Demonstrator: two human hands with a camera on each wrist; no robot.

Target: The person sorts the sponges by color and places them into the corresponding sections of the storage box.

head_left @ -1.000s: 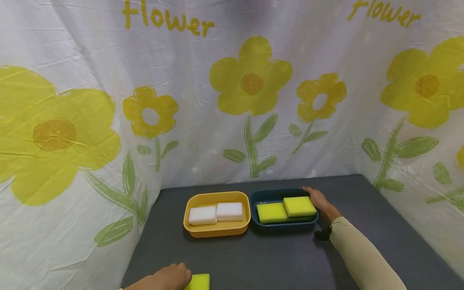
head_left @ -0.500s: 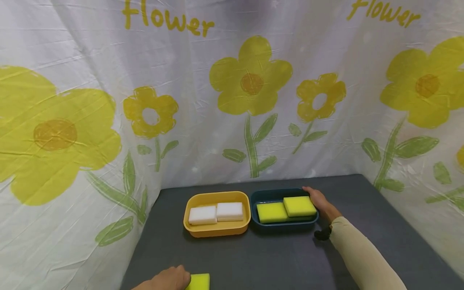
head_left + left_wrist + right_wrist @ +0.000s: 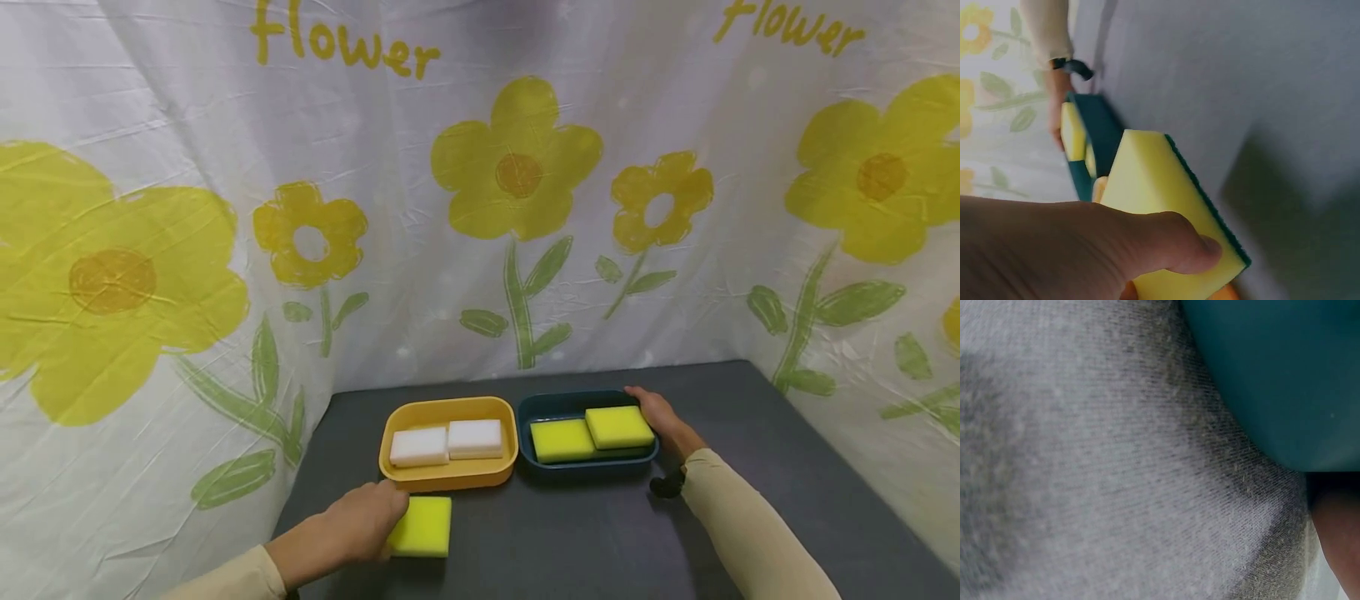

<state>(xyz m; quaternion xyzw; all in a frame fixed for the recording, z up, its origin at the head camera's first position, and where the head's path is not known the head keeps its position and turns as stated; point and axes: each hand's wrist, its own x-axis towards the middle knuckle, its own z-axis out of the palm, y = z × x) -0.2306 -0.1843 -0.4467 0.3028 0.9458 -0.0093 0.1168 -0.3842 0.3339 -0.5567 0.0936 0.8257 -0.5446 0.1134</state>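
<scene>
My left hand [image 3: 363,525] pinches a yellow sponge [image 3: 423,527] with a dark green scouring layer on one face. In the left wrist view, the thumb lies along the yellow foam of this sponge [image 3: 1147,181], and the sponge is tilted above the table. My right hand [image 3: 670,423] holds the right end of a dark teal tray [image 3: 588,468], which carries yellow sponges [image 3: 562,440]. One of them leans over another at the right. In the right wrist view, a finger [image 3: 1340,537] lies close to the teal tray's curved wall [image 3: 1291,381].
Left of the teal tray stands an orange-yellow tray [image 3: 450,482] with white sponges [image 3: 420,446] in it. Both trays sit side by side near the back of the dark grey table [image 3: 570,542]. A flower-printed curtain [image 3: 405,275] rises behind and along the sides.
The left hand has moved forward with its yellow sponge, from the front edge of the view toward the orange-yellow tray. The right hand stays at the teal tray.
</scene>
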